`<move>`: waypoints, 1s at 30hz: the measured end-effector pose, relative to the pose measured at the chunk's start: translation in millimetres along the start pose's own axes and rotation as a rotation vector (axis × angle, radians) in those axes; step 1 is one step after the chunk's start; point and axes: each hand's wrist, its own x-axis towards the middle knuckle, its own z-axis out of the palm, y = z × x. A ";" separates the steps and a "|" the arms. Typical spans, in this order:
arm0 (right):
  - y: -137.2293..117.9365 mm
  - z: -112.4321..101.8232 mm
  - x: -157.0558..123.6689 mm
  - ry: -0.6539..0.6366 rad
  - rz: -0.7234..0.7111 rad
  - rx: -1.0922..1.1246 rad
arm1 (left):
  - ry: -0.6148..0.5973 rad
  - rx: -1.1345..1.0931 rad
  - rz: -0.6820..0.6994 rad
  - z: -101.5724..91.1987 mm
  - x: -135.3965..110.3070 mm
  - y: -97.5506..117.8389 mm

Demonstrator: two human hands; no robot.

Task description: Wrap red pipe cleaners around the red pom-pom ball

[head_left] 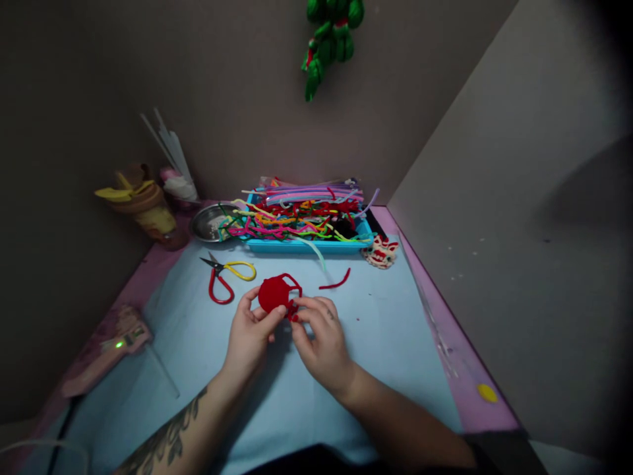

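My left hand (250,336) is closed around the edge of a round red fuzzy disc (271,294), thumb in front and fingers behind. Thin red pipe cleaner (294,282) loops out from the disc's upper right side. At its lower right edge, my right hand (324,340) pinches a small red curled bit of pipe cleaner (291,309), partly covered by the fingertips. Both hands are just above the blue cloth. A loose red pipe cleaner piece (337,282) lies beyond my right hand. Scissors (217,269) with one red and one yellow handle lie spread beyond my left hand.
A blue tray (316,247) heaped with coloured pipe cleaners stands at the back, beside a metal bowl (200,224). A pink glue gun (111,356) with a lit green light lies left. A cream-and-red fuzzy figure (380,252) sits right of the tray. Walls enclose the table.
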 end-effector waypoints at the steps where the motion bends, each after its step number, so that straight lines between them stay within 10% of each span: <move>1: -0.5 -0.1 0.0 -0.004 -0.020 0.003 | 0.001 -0.001 0.001 0.1 -0.2 -0.2; 30: -0.3 2.2 -1.6 -0.049 0.331 0.501 | 0.069 0.041 0.036 0.0 2.4 -0.5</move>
